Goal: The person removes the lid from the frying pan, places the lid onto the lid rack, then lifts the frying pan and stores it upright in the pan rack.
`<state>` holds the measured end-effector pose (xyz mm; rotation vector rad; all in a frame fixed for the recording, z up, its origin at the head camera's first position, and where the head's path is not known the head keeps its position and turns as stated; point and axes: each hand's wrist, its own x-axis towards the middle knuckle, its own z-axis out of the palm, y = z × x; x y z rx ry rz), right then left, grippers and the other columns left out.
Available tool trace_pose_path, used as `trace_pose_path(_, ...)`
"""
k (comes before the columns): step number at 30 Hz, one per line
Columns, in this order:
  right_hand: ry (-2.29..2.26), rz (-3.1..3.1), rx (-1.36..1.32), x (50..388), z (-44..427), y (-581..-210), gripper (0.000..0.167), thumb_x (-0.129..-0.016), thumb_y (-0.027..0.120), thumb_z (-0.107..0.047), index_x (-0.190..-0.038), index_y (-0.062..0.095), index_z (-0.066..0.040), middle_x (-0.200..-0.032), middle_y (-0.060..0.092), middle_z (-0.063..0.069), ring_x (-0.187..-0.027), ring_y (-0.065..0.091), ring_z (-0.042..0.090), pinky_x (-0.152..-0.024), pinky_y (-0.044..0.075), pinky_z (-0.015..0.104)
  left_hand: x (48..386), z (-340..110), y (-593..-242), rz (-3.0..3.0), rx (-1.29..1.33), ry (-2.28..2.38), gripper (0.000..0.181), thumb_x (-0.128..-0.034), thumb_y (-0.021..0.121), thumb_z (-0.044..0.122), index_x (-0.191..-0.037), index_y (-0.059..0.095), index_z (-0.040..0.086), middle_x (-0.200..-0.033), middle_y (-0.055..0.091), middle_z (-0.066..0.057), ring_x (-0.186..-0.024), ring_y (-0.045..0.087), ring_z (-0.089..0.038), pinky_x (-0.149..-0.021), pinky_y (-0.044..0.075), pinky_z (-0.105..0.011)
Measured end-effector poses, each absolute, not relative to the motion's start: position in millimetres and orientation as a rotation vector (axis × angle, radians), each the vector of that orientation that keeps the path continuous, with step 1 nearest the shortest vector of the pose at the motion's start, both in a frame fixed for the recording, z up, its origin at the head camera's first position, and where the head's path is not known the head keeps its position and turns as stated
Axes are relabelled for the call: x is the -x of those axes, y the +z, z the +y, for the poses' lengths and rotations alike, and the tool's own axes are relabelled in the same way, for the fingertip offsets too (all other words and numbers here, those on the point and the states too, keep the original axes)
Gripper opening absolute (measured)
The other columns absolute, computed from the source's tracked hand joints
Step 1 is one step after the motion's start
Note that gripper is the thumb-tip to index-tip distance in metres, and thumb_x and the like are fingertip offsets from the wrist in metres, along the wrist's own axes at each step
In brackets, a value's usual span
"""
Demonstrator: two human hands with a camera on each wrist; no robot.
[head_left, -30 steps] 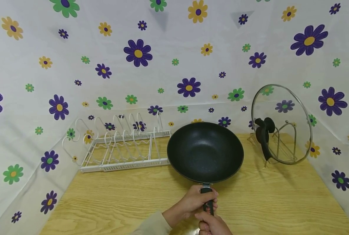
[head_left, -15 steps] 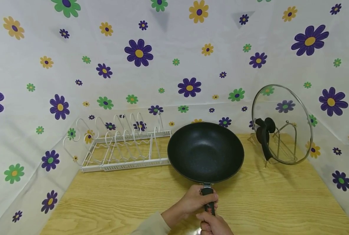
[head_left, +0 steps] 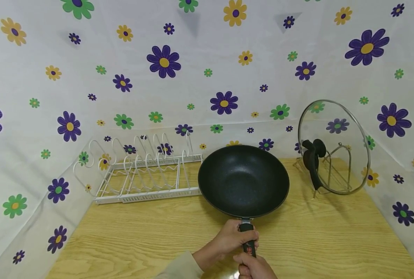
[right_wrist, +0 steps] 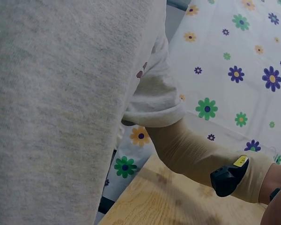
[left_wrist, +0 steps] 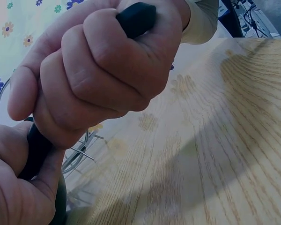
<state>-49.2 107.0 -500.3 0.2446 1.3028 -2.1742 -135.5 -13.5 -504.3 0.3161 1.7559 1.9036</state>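
A black wok (head_left: 243,180) is in the middle of the head view, its dark inside facing me and its handle (head_left: 249,248) pointing toward me. My left hand (head_left: 229,237) grips the handle close to the pan. Just behind it, my right hand (head_left: 256,266) holds the handle's end. Seen from the left wrist, the right hand (left_wrist: 93,77) has its fingers curled round the handle, whose tip pokes out at the top; the left hand (left_wrist: 14,173) is at lower left. Whether the wok's base touches the table cannot be told.
A white wire dish rack (head_left: 151,182) stands on the wooden table (head_left: 140,232) left of the wok. At right, a glass lid (head_left: 336,155) with a black knob leans upright in a wire stand (head_left: 349,166). Flower-printed sheeting (head_left: 193,50) walls the back and sides.
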Motion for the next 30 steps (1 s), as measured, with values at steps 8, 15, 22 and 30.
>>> trace_pose_path(8, -2.174, 1.303, -0.225, 47.3, 109.9, -498.5, 0.032, -0.094, 0.057, -0.013, -0.123, 0.046, -0.008, -0.059, 0.033, -0.01, -0.05, 0.028, 0.002, -0.053, 0.028, 0.019, 134.6, -14.9, -500.6, 1.761, -0.371, 1.89, 0.013, -0.0926, 0.072, 0.013, -0.09, 0.069, 0.0, -0.078, 0.071, -0.003, -0.071, 0.071, -0.012, -0.066, 0.058, -0.023)
trace_pose_path(15, -2.105, 1.418, -0.207, 45.8, 112.0, -489.7, 0.005, -0.093, 0.059, -0.018, -0.088, 0.058, -0.018, -0.058, 0.034, -0.011, -0.049, 0.029, 0.003, -0.052, 0.031, 0.02, 132.1, -15.8, -490.8, 1.772, -0.442, 1.867, 0.019, -0.0949, 0.072, 0.016, -0.093, 0.07, -0.003, -0.079, 0.071, -0.002, -0.073, 0.071, -0.012, -0.067, 0.058, -0.023)
trace_pose_path(22, -2.092, 1.385, -0.177, 43.1, 115.1, -484.4, 0.015, -0.096, 0.055, -0.017, -0.082, 0.057, -0.022, -0.058, 0.033, -0.01, -0.048, 0.027, 0.003, -0.052, 0.029, 0.022, 129.2, -16.0, -482.7, 1.765, -0.474, 1.85, 0.022, -0.0959, 0.071, 0.017, -0.093, 0.069, -0.005, -0.08, 0.071, -0.001, -0.074, 0.071, -0.011, -0.068, 0.057, -0.022)
trace_pose_path(30, -2.088, 1.423, -0.189, 40.2, 115.9, -479.0, 0.012, -0.094, 0.057, -0.018, -0.082, 0.059, -0.021, -0.056, 0.035, -0.011, -0.047, 0.029, 0.002, -0.051, 0.03, 0.02, 129.9, -16.1, -475.4, 1.743, -0.546, 1.812, 0.025, -0.0969, 0.071, 0.024, -0.094, 0.07, -0.001, -0.081, 0.072, 0.001, -0.075, 0.07, -0.009, -0.069, 0.057, -0.023)
